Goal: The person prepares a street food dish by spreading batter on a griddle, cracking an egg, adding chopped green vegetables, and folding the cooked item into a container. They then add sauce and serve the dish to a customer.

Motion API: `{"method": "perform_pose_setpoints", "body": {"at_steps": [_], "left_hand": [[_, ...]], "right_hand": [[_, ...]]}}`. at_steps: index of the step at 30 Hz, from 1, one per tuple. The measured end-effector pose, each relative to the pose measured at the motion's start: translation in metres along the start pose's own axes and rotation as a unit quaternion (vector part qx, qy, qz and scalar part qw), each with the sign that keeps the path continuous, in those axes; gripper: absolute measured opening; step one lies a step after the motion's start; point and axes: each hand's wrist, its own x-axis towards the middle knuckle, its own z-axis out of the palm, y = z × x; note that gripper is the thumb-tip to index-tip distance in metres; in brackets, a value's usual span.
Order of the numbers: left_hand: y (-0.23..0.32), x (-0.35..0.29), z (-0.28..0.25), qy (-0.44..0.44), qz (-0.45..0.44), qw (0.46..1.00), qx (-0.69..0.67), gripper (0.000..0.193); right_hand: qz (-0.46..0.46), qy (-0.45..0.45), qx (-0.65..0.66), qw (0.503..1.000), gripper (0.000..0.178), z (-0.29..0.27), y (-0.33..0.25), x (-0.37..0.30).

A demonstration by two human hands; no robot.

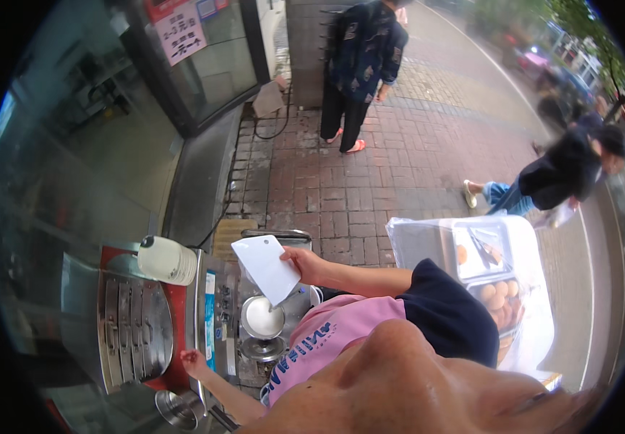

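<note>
My right hand grips the edge of a flat white dough scraper, a thin plastic sheet with a small hole near one corner. It is held tilted, its lower corner over a round bowl of white contents; whether that is powder or liquid I cannot tell. A round metal lid or pan sits just below this bowl. My left hand is beside the red-edged metal counter, fingers loosely bent and apart, with nothing seen in it. Close by is a metal pot.
A round metal griddle with long strips lies at the left, a cream-coloured container above it. At right, a plastic-covered table bears trays of round buns. One person stands on the brick pavement; another walks at right.
</note>
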Motion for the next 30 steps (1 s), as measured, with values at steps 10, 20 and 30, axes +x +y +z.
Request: {"method": "perform_pose_setpoints", "body": {"at_steps": [10, 20, 30], "left_hand": [[0.036, 0.047, 0.134, 0.065, -0.014, 0.994, 0.083, 0.080], [0.008, 0.054, 0.161, 0.185, 0.082, 0.971, 0.127, 0.071], [-0.003, 0.038, 0.145, 0.116, 0.160, 0.946, 0.255, 0.069]], "right_hand": [[-0.053, 0.072, 0.014, 0.996, 0.037, -0.010, 0.001, -0.039], [-0.088, 0.100, 0.021, 0.991, 0.038, -0.018, -0.001, -0.053], [-0.041, 0.082, -0.007, 0.996, 0.042, 0.001, 0.000, -0.044]]}}
